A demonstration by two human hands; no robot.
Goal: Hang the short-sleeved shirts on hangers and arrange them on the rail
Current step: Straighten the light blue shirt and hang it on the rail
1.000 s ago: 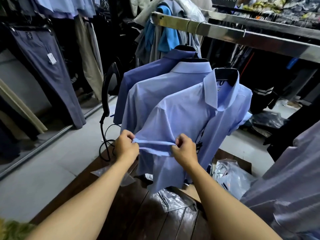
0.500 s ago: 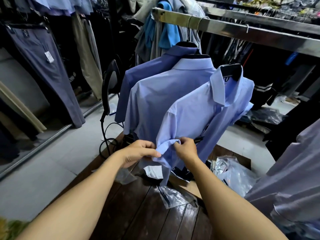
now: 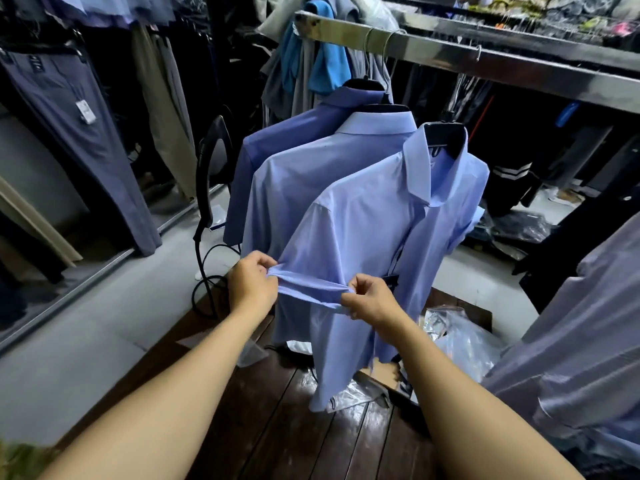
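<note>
Change: half a sec ago the hands were close together w/ the sleeve bunched btwn them and the L hand point(image 3: 252, 284) lying loosely over the cloth. Now they're drawn apart again and the sleeve hem point(image 3: 310, 289) is pulled taut in a flat band btwn them, same as a sec ago. So it's a repeat tug-and-smooth on the sleeve, not a new step.

L hand: fingers curled, pinching the hem's outer end. R hand point(image 3: 370, 299): likewise clamped on the hem's other end, nearer the shirt body. Both arms reach fwd over the dark wood tabletop point(image 3: 277, 427).

Task's thing: the light-blue short-sleeved shirt point(image 3: 363, 220) hangs beyond and above both hands, already on a black hanger point(image 3: 445, 136) under the steel rail point(image 3: 485, 60); can't make out the hook's seat on the rail. Collar open, front opening drops just right of the R hand. Further off, beyond the L hand, hang a pale-blue shirt point(image 3: 311, 181) and then a darker blue shirt point(image 3: 287, 133), also on hangers.

Meaning: hanging of this one looks done; this is finishing, taking creases out of the sleeve. Prob next is to let go and check how it sits on the rail. Clear plastic bags point(image 3: 464, 344) lie below and right of the R hand; contents can't tell.
</note>
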